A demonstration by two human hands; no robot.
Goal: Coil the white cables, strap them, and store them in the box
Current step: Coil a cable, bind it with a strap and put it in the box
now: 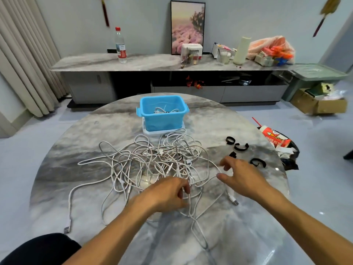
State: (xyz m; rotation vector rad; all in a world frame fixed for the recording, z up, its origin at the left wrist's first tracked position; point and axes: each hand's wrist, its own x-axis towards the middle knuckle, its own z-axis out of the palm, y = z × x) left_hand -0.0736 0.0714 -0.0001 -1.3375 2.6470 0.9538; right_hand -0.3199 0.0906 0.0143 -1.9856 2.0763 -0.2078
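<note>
A tangled heap of white cables (152,159) sprawls over the middle of the round marble table (76,142). My left hand (168,192) sits at the heap's near edge, fingers curled, pinching a white cable strand. My right hand (242,176) hovers just right of the heap with fingers spread and loose, holding nothing. Several black straps (241,147) lie on the table beyond my right hand. A blue plastic box (162,119) stands on a white lid at the far side, with a coiled white cable (166,110) inside.
A red drink carton and black bag of rubbish (277,140) sit at the table's right edge. A low sideboard (152,62) with a water bottle (120,45), picture and clutter lines the far wall. A cardboard box (319,104) is on the floor, right.
</note>
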